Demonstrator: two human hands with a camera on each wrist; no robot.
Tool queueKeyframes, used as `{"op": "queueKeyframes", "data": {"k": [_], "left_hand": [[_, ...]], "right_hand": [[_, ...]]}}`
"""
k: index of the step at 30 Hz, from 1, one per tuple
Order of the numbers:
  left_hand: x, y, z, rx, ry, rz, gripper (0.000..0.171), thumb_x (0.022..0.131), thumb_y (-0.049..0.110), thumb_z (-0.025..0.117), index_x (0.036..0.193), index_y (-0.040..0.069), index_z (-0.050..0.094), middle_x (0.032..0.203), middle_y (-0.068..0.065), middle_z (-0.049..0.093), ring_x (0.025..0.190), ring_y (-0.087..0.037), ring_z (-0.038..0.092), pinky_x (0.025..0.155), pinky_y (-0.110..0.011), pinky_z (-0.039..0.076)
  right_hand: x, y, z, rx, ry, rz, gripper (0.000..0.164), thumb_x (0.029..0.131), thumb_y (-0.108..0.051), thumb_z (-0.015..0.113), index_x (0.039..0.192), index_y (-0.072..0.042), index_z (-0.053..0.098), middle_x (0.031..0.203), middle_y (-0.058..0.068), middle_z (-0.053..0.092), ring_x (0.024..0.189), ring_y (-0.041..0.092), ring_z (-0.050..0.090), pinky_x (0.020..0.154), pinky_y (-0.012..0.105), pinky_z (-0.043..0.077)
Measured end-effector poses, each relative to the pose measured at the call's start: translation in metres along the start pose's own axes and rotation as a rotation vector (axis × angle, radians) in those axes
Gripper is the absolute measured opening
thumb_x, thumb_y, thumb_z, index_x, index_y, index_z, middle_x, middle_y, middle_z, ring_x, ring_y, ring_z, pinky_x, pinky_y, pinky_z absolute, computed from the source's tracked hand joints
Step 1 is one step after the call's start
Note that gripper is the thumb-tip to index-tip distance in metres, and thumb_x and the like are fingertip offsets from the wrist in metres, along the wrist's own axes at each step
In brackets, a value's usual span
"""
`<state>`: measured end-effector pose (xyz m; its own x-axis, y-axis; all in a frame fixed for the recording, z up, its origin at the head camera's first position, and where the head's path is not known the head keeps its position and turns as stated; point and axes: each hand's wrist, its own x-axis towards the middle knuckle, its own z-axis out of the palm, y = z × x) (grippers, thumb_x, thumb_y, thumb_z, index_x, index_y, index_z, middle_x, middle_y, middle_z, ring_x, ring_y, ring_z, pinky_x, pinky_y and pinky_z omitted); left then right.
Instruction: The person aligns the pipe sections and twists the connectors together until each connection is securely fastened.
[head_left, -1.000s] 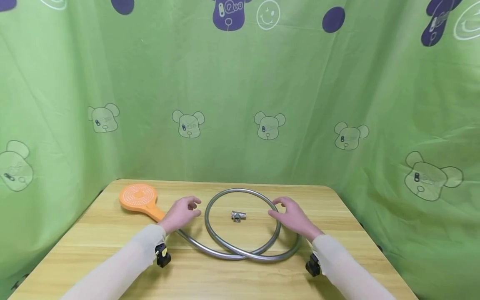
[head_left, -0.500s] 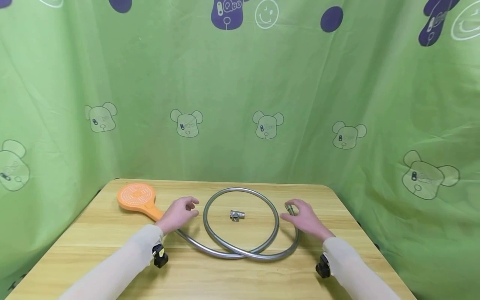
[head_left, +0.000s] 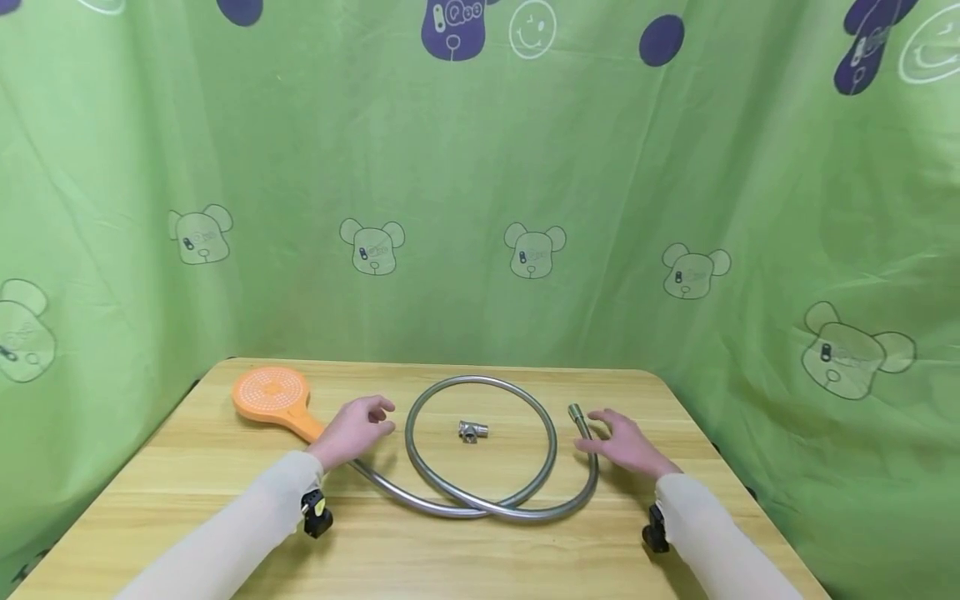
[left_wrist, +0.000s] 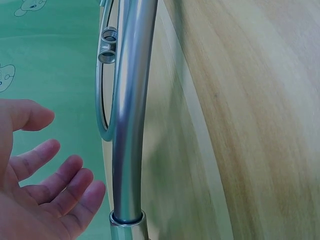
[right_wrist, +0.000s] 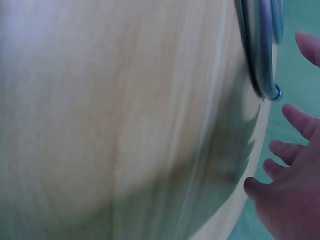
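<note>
A silvery shower hose [head_left: 525, 514] lies looped on the table, one end by the handle of an orange shower head [head_left: 272, 392] at the left. Its other end, a metal connector [head_left: 576, 413], lies free at the right. Within the loop rests a small chrome tee fitting [head_left: 472, 430] with threaded openings, seen also in the left wrist view. My left hand [head_left: 354, 429] hovers over the shower head's handle end, fingers loosely bent and holding nothing. Beside the connector end, my right hand [head_left: 624, 444] has its fingers spread apart; the right wrist view shows nothing in its grasp.
The wooden table [head_left: 420, 560] has its far edge close to a green patterned curtain [head_left: 457, 317], which also hangs along both sides. Dark wrist cameras [head_left: 317, 514] sit under both sleeves.
My right hand has moved right and slightly nearer, away from the hose's loop, uncovering the connector end. The left hand stays nearly still; the view has shifted slightly.
</note>
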<state>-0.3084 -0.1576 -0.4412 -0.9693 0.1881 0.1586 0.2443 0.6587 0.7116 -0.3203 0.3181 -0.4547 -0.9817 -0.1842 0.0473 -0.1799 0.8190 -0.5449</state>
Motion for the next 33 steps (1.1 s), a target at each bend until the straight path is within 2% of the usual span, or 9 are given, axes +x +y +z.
{"op": "queueKeyframes", "data": {"k": [6,10,14,17,24,33], "left_hand": [[0.001,-0.001,0.000,-0.001,-0.014,0.003,0.033,0.092,0.020,0.069,0.123,0.008,0.066,0.117,-0.016,0.069,0.106,-0.026,0.064,0.097,-0.049,0.053],[0.000,-0.001,-0.001,0.002,-0.014,-0.011,0.034,0.092,0.021,0.070,0.123,0.009,0.066,0.117,-0.016,0.068,0.105,-0.026,0.064,0.097,-0.049,0.052],[-0.001,0.000,-0.003,0.005,-0.007,-0.021,0.032,0.092,0.020,0.070,0.122,0.009,0.067,0.115,-0.014,0.069,0.105,-0.025,0.064,0.097,-0.048,0.052],[-0.001,0.001,-0.005,0.008,-0.006,-0.021,0.031,0.092,0.020,0.070,0.121,0.009,0.067,0.111,-0.011,0.069,0.104,-0.024,0.064,0.096,-0.047,0.053],[0.000,0.003,-0.004,0.006,-0.003,-0.015,0.028,0.094,0.022,0.069,0.119,0.009,0.068,0.107,-0.006,0.070,0.102,-0.021,0.064,0.096,-0.046,0.053],[0.004,0.003,0.001,-0.005,0.007,0.010,0.031,0.097,0.026,0.065,0.120,0.005,0.068,0.108,-0.006,0.070,0.102,-0.021,0.064,0.095,-0.046,0.053]], "right_hand": [[0.002,0.013,0.001,-0.037,-0.096,0.041,0.097,0.086,-0.054,0.072,0.151,0.007,0.035,0.155,0.043,0.018,0.143,0.062,0.012,0.112,0.077,0.016],[0.004,0.022,0.004,0.000,-0.139,0.083,0.102,0.084,-0.059,0.071,0.156,0.001,0.030,0.159,0.040,0.003,0.146,0.060,-0.002,0.111,0.080,0.005],[0.008,0.029,0.007,0.047,-0.154,0.091,0.103,0.082,-0.062,0.072,0.157,-0.005,0.030,0.162,0.037,-0.002,0.147,0.057,-0.009,0.110,0.080,-0.003],[0.009,0.026,0.007,0.077,-0.156,0.088,0.103,0.080,-0.059,0.075,0.156,-0.005,0.031,0.160,0.038,-0.003,0.146,0.059,-0.010,0.107,0.082,-0.005],[0.013,0.039,0.017,0.040,-0.107,0.066,0.100,0.078,-0.059,0.076,0.154,-0.009,0.037,0.161,0.036,0.003,0.146,0.059,-0.004,0.107,0.083,0.002],[0.004,0.023,0.011,0.051,-0.094,0.120,0.091,0.082,-0.046,0.079,0.153,-0.005,0.039,0.162,0.034,0.004,0.148,0.056,-0.003,0.111,0.080,0.002]]}}
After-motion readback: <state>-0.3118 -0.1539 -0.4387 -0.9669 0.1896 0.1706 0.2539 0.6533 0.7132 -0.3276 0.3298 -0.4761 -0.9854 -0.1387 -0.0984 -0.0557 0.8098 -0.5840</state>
